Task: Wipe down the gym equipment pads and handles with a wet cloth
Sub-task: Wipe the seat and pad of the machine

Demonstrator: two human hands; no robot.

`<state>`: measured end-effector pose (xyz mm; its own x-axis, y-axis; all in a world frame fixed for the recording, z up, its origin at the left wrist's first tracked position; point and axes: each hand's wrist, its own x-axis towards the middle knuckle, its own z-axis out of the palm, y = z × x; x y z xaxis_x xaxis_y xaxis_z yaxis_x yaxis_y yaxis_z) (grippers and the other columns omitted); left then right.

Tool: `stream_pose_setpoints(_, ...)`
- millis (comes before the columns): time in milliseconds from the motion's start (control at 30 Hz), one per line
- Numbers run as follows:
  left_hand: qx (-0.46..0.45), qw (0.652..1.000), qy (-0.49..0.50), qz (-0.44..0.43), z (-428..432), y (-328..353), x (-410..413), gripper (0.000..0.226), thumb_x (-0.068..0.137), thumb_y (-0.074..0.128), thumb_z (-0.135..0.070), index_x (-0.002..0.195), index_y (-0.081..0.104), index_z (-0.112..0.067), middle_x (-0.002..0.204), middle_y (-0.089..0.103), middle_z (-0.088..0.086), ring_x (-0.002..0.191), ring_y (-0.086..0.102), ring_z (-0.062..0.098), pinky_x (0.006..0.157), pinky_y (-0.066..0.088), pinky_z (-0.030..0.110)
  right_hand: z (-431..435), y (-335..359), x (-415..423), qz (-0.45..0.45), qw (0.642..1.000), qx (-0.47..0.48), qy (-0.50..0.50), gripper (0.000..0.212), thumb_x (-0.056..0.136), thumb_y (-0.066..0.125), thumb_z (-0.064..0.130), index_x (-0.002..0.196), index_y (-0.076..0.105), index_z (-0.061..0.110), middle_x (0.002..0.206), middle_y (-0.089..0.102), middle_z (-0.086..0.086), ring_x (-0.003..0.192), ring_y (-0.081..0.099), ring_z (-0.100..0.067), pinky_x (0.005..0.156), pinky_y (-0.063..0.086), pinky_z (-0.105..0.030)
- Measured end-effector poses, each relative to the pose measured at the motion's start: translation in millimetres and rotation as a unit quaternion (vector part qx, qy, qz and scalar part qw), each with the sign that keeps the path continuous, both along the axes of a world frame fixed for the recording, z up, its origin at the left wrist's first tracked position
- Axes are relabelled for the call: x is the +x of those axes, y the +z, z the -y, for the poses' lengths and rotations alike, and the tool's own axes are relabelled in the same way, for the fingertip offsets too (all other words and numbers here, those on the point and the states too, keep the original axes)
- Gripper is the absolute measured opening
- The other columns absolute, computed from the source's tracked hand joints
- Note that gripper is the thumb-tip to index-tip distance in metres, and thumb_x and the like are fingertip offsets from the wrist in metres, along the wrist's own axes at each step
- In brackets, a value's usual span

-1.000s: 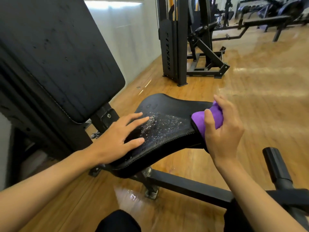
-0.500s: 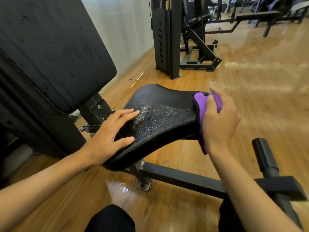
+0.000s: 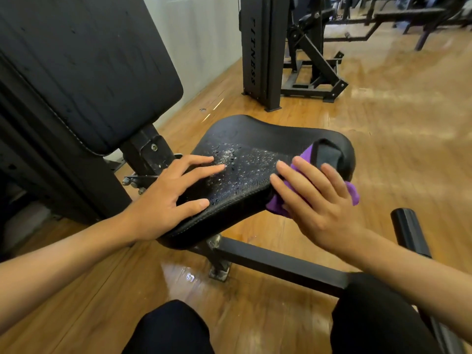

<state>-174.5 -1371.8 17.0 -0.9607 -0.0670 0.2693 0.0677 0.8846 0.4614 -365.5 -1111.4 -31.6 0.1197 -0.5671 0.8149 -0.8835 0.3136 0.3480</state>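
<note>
Black seat pad (image 3: 255,139) beaded with water droplets (image 3: 237,162), left hand (image 3: 163,203) flat on its left side with fingers spread, right hand (image 3: 319,200) pressing purple cloth (image 3: 353,194) against its right edge with straight fingers, back pad (image 3: 84,72) at left, glossy wooden floor (image 3: 396,123), black weight machine (image 3: 258,47) behind

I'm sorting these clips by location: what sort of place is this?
A gym, most likely: a padded seat and back pad, a weight machine marked FITNESS, and more benches on the wooden floor.
</note>
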Motion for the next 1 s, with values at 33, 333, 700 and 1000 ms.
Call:
stream_pose_setpoints(33, -0.004, 1.0, -0.002, -0.002, 0, -1, 0, 0.059, 0.098, 0.048, -0.055, 0.155, 0.043, -0.039, 0.158, 0.036, -0.013, 0.149, 0.032, 0.018, 0.12, 0.029, 0.058, -16, 8, -20, -0.081, 0.994, 0.069, 0.015, 0.056, 0.097, 0.064, 0.009, 0.151, 0.049, 0.01, 0.157, 0.045, -0.013, 0.146, 0.041, -0.032, 0.123, 0.026, -0.045)
stream_pose_setpoints(333, -0.024, 1.0, -0.011, -0.011, 2, -2, -1, 0.054, 0.098, 0.047, -0.053, 0.15, 0.049, -0.037, 0.156, 0.041, -0.008, 0.143, 0.037, 0.019, 0.114, 0.031, 0.062, 8, 51, -4, -0.205, 0.918, 0.335, 0.055, 0.06, 0.107, 0.033, 0.006, 0.163, 0.013, 0.011, 0.17, 0.013, -0.016, 0.156, 0.015, -0.035, 0.126, 0.012, -0.047)
stream_pose_setpoints(700, -0.007, 1.0, -0.008, -0.017, 2, -3, 1, 0.052, 0.098, 0.049, -0.054, 0.148, 0.051, -0.04, 0.151, 0.043, -0.01, 0.139, 0.039, 0.018, 0.115, 0.031, 0.056, -8, 69, -29, -0.222, 0.899, 0.364, 0.103, 0.058, 0.105, 0.034, -0.004, 0.161, 0.018, 0.001, 0.169, 0.016, -0.017, 0.155, 0.019, -0.034, 0.127, 0.019, -0.048)
stream_pose_setpoints(1000, -0.005, 0.999, -0.032, -0.024, 4, -2, -1, 0.053, 0.1, 0.047, -0.048, 0.149, 0.054, -0.031, 0.15, 0.045, -0.004, 0.133, 0.043, 0.02, 0.114, 0.032, 0.049, -15, 77, -38, -0.204, 0.889, 0.394, 0.117, 0.06, 0.104, 0.024, 0.003, 0.163, 0.011, 0.008, 0.17, 0.012, -0.015, 0.156, 0.011, -0.03, 0.126, 0.014, -0.045)
